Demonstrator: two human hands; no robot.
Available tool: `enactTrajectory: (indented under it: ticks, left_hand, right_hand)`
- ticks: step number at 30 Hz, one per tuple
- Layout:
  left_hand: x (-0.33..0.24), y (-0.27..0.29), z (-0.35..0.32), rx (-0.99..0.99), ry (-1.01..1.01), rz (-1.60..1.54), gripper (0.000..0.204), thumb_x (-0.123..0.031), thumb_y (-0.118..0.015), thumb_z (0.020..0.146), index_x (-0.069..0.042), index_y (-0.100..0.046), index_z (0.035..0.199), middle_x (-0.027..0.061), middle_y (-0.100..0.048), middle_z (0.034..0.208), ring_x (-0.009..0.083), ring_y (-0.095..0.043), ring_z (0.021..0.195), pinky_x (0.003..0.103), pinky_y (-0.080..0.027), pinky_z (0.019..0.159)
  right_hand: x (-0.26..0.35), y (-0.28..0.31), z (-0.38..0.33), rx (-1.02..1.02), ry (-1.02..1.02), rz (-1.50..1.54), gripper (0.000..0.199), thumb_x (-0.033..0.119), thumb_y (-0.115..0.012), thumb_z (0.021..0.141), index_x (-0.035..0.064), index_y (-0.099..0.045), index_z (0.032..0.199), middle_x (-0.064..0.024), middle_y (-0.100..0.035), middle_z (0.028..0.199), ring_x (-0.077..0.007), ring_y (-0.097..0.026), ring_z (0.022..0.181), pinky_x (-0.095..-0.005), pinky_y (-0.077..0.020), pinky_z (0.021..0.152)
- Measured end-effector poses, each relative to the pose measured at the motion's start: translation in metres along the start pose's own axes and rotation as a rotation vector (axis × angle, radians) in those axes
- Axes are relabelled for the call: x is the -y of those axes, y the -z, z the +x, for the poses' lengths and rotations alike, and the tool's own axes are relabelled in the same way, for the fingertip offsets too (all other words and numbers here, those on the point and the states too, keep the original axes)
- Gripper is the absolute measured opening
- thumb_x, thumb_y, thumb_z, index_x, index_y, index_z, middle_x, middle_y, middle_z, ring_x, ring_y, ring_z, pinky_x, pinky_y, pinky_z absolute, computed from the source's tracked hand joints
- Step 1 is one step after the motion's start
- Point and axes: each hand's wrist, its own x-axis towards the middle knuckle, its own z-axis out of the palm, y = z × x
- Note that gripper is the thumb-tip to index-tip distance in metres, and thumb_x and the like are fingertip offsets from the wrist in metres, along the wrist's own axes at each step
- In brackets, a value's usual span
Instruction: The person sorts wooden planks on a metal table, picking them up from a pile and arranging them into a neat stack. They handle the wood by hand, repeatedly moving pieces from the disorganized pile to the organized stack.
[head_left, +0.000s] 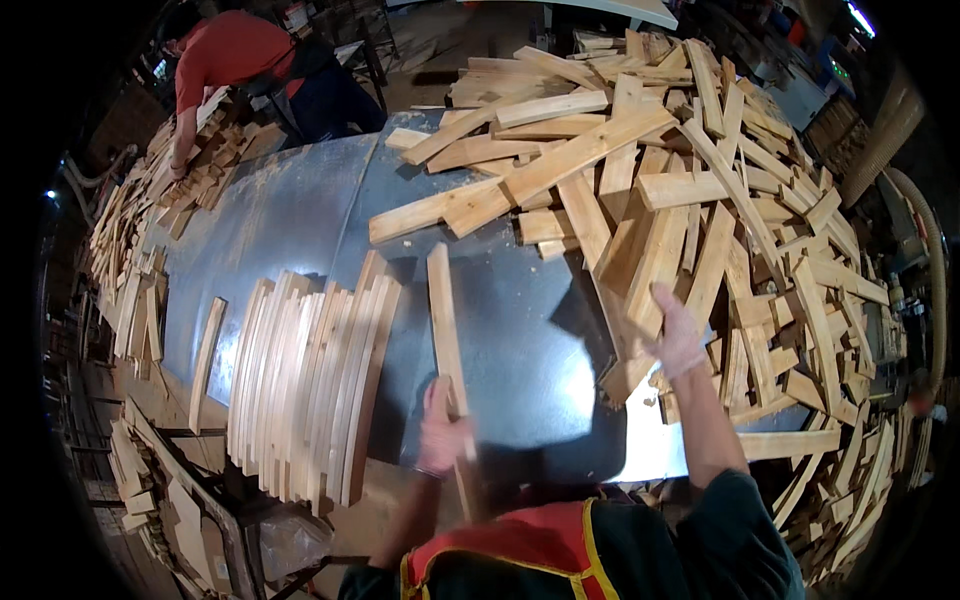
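My left hand (442, 435) is closed around the lower half of a narrow wooden strip (445, 320), which points away from me over the metal table. My right hand (680, 338) grips the near end of a wooden board (660, 265) at the front of a big loose pile, its thumb on the upper face; the fingers beneath are partly hidden. Left of my left hand stands a row of wooden strips (310, 390), packed side by side and roughly parallel. One single strip (207, 365) lies apart, farther left.
The heaped pile of boards (620, 150) covers the table's right side, many pieces crossing at angles. A grey metal tabletop (500, 380) spans the middle. At the far left, a person in a red shirt (235, 60) reaches into another wood heap (205, 165). A hose (930, 250) hangs at right.
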Motion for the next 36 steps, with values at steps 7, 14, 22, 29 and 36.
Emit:
enactTrajectory:
  ticks: [7,14,22,29,36]
  left_hand:
    - [-0.023,0.057,0.006,0.553,0.467,-1.377,0.079,0.001,-0.065,0.088,-0.01,-0.04,0.162,0.0095,-0.064,0.137,0.0244,-0.066,0.12,0.038,-0.058,0.099]
    - [0.041,0.031,0.007,0.451,0.587,-0.708,0.048,-0.008,-0.074,0.091,-0.002,-0.063,0.137,0.0103,-0.074,0.119,0.0219,-0.071,0.103,0.037,-0.058,0.09]
    - [0.06,0.114,-0.025,-0.017,0.212,0.996,0.073,-0.032,-0.071,0.087,-0.009,-0.049,0.153,0.0193,-0.051,0.155,0.0383,-0.053,0.137,0.049,-0.042,0.114]
    - [0.045,0.112,-0.006,-0.102,0.177,1.123,0.073,-0.026,-0.074,0.084,-0.01,-0.048,0.15,0.0196,-0.05,0.152,0.0416,-0.05,0.135,0.057,-0.039,0.111]
    - [0.023,0.061,-0.017,-0.051,0.1,0.9,0.085,-0.032,-0.08,0.083,-0.011,-0.044,0.157,0.0211,-0.044,0.16,0.0432,-0.04,0.148,0.061,-0.032,0.12]
  right_hand:
    - [-0.173,-0.117,-0.188,0.462,-0.499,0.241,0.059,0.016,-0.073,0.098,0.0073,-0.05,0.152,-0.0119,-0.066,0.136,-0.0283,-0.065,0.124,-0.0437,-0.0537,0.108]
    - [-0.195,-0.156,-0.183,0.776,-0.546,-0.672,0.048,0.025,-0.065,0.103,0.0045,-0.061,0.146,-0.0095,-0.069,0.13,-0.0186,-0.065,0.112,-0.0333,-0.0528,0.1]
    - [-0.082,0.021,-0.005,0.277,0.559,-1.003,0.024,0.03,-0.063,0.103,0.0081,-0.069,0.111,-0.0022,-0.069,0.099,-0.0182,-0.066,0.091,-0.0329,-0.0538,0.082]
    - [0.01,0.062,0.145,-0.188,0.062,0.23,0.036,0.038,-0.063,0.106,0.015,-0.064,0.134,-0.005,-0.065,0.1,-0.0262,-0.064,0.096,-0.0403,-0.0514,0.101]
    - [0.012,-0.014,0.154,-0.274,0.144,0.243,0.035,0.026,-0.074,0.098,0.0087,-0.066,0.127,-0.0095,-0.074,0.12,-0.0269,-0.069,0.115,-0.0432,-0.0569,0.101]
